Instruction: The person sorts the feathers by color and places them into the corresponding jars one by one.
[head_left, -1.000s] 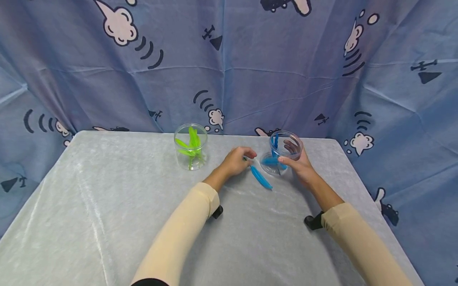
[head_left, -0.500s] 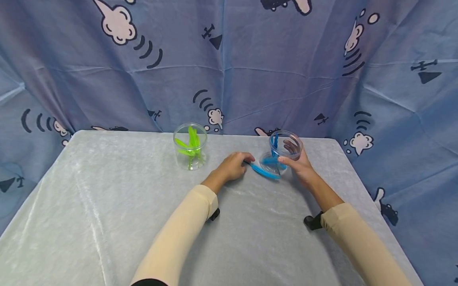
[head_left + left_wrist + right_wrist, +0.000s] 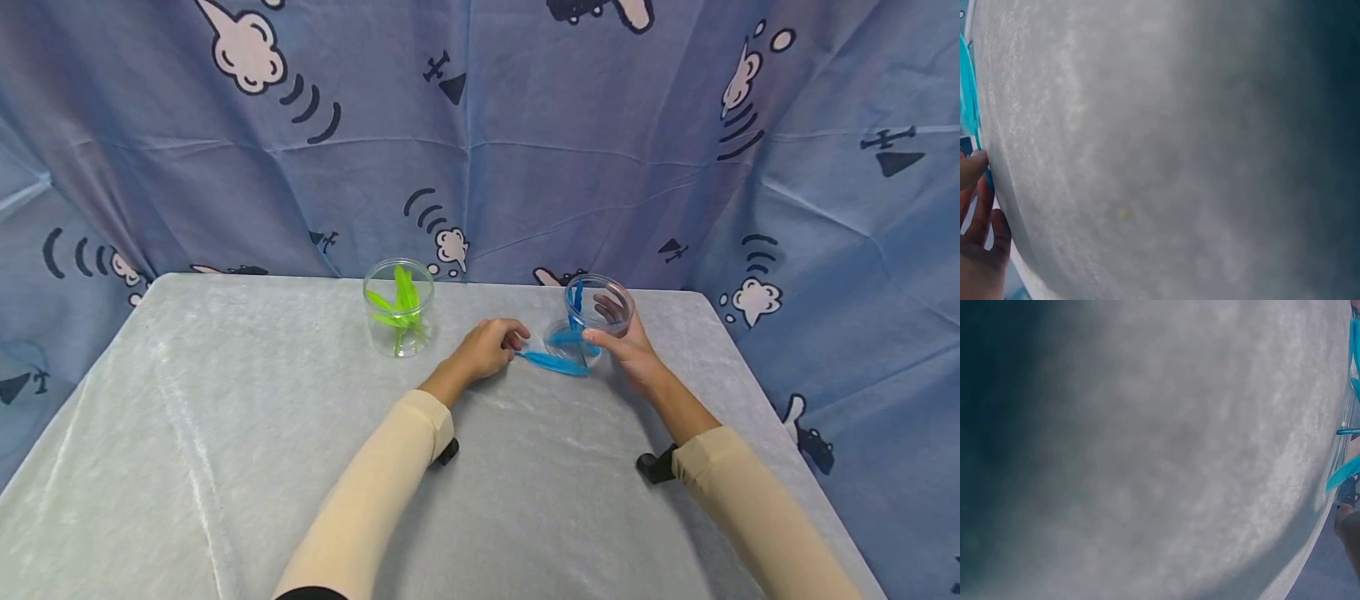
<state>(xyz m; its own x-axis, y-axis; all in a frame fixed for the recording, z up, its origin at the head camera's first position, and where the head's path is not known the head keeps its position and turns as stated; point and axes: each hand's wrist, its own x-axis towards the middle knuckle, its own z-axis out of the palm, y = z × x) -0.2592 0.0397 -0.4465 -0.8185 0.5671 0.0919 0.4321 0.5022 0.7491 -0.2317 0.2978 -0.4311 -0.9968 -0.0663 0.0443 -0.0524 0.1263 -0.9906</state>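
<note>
A single blue feather (image 3: 557,364) lies near the tabletop, its broad end in front of the right-hand clear jar (image 3: 556,327). My left hand (image 3: 486,347) holds its thin quill end; in the left wrist view, the thumb and a fingertip of that hand (image 3: 984,231) pinch the quill below the blue vane (image 3: 967,90). The right hand (image 3: 630,350) grips the jar from its right side, thumb in front and fingers behind. Inside that jar are several blue feathers (image 3: 566,337). At the right wrist view's edge, only part of the hand (image 3: 1349,540) shows.
Left of my left hand stands a second clear jar (image 3: 368,292) with several green feathers (image 3: 406,289). A grey cloth covers the table (image 3: 247,417). Behind its far edge hangs a blue patterned curtain (image 3: 360,183).
My left hand has come slightly down and left, bringing the blue feather with it. The feather has swung from a steep slant to nearly level. The right hand and jar stay put.
</note>
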